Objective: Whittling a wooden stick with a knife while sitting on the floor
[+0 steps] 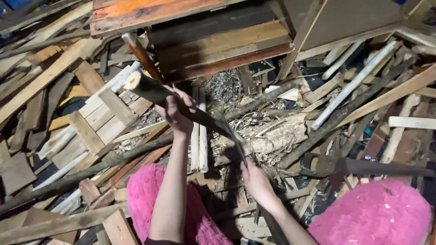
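Left hand (178,111) of mine wraps closed around a round grey-brown wooden stick (154,92), holding it slanted over scattered scrap wood planks (91,122). Right hand (255,178) grips a dark-bladed knife (229,131) whose blade lies against the stick's lower tapered end.
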